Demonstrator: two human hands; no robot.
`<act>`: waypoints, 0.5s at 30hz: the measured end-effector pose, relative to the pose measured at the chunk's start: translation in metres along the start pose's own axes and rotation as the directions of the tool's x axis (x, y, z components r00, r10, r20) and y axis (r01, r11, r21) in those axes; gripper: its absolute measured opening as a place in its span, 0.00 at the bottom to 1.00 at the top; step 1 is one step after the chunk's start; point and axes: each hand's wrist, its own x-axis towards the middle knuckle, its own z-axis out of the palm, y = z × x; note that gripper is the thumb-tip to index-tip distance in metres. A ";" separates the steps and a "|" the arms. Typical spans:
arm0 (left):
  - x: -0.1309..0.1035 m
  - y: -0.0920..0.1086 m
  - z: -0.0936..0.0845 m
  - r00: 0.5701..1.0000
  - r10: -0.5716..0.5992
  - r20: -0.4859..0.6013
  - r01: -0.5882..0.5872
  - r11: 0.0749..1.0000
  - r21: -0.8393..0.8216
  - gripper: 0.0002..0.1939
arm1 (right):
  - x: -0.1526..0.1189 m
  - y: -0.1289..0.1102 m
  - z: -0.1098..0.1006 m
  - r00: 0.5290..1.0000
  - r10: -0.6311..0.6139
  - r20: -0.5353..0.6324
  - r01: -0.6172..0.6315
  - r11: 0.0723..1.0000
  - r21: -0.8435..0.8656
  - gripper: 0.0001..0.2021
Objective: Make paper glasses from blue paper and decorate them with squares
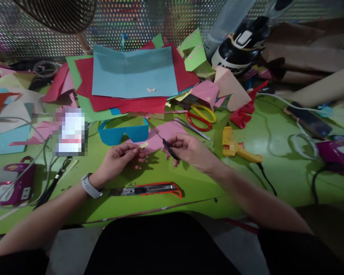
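Observation:
My left hand [125,154] pinches a small pale yellow piece of paper [143,145] between thumb and fingers. To its right, my right hand [185,148] is closed round the dark handles of small scissors [169,148], whose thin blades point up and left. Pink paper [167,131] lies on the table beneath and behind both hands. A blue paper shape like a pair of glasses [123,134] stands just beyond my left hand. Nearer to me, an orange and black box cutter [147,188] lies flat.
Stacked blue [133,72] and red sheets lie at the back. Red scissors [199,124], yellow scissors [205,112] and a yellow glue gun [237,147] are to the right. A blurred-out phone [71,131], cables and a purple power strip [15,185] sit on the left.

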 end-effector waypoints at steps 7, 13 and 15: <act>0.002 0.001 -0.001 0.993 -0.092 -0.076 0.082 0.988 -0.128 0.20 | -0.019 0.004 -0.008 0.949 0.295 0.109 -0.287 0.954 -0.085 0.27; 0.002 0.000 -0.002 0.994 -0.082 -0.069 0.070 0.984 -0.164 0.23 | -0.023 0.016 -0.008 0.914 0.361 0.182 -0.346 0.932 -0.111 0.26; 0.001 -0.001 -0.001 0.996 -0.074 -0.040 0.067 0.985 -0.160 0.22 | -0.024 0.018 -0.007 0.912 0.360 0.197 -0.348 0.933 -0.097 0.25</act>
